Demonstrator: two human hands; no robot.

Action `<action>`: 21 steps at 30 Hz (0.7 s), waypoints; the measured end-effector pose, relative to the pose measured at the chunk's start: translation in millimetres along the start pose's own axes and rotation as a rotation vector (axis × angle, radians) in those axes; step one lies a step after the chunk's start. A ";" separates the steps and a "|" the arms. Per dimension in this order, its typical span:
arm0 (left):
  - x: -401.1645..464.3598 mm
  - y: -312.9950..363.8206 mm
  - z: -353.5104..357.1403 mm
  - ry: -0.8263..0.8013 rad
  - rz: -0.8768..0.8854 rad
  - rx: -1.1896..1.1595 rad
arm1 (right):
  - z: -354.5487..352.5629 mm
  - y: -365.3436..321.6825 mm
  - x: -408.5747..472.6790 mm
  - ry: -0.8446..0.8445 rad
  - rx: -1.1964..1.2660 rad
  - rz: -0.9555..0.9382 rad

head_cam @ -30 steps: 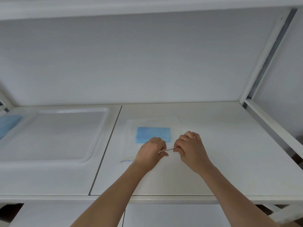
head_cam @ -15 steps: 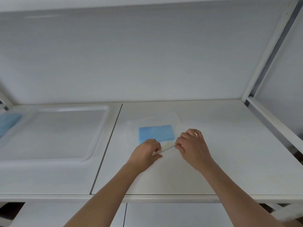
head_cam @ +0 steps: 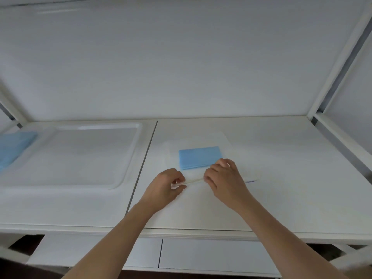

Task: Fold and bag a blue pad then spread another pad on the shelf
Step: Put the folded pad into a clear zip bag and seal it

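Head view: both forearms reach in over the shelf's (head_cam: pixel 281 198) front edge. Left hand (head_cam: pixel 168 188) and right hand (head_cam: pixel 225 179), fingers curled, each pinch the near edge of a clear bag (head_cam: pixel 196 181), a short strip of it stretched between them. Just beyond, folded blue pad (head_cam: pixel 200 157) lies flat inside the bag, mid-shelf. Farther left, white tray (head_cam: pixel 130 158); more blue pads (head_cam: pixel 14 146) at the far-left edge.

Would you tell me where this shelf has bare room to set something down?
Bare shelf runs right of the bag to the frame, and near the front edge. The tray looks bare. It is crowded around the folded pad and both hands.
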State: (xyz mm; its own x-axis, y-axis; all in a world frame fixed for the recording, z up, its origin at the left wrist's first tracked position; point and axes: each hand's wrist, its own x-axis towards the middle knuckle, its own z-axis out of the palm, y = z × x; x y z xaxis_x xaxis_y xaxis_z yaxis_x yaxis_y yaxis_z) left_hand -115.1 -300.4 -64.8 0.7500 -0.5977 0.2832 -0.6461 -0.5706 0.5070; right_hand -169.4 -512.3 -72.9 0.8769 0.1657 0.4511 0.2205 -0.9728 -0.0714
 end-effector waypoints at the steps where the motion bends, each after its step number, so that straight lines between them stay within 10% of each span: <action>1: -5.7 -4.6 -3.5 0.027 -0.017 -0.007 | 1.2 0.9 -0.6 0.003 0.006 0.018; 21: -35.0 -11.0 -16.8 0.111 0.015 -0.025 | 14.6 -64.7 11.9 0.025 0.265 -0.083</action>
State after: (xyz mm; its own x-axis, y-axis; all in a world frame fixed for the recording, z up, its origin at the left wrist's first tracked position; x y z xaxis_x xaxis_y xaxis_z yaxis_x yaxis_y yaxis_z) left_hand -131.8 -263.8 -66.6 0.7523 -0.5392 0.3785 -0.6546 -0.5467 0.5221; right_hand -166.9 -445.1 -75.9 0.8412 0.2356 0.4868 0.3978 -0.8792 -0.2620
